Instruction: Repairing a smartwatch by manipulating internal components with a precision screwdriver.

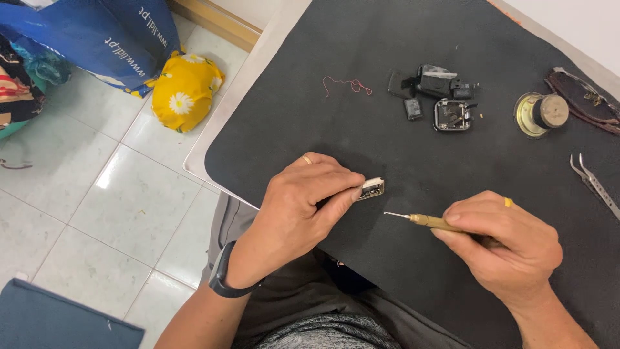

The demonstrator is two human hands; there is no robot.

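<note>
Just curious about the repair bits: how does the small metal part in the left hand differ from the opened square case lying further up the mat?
The small metal part is pinched in the left hand, half hidden; the square case lies free and untouched. The part looks pale and narrow; the case is darker, wider, its insides exposed. Both sit over the black mat.

On the black mat (413, 148) lie one red thread (347, 84), one round speaker (540, 113), one pair of tweezers (595, 182) and about four dark device parts (439, 95).
</note>
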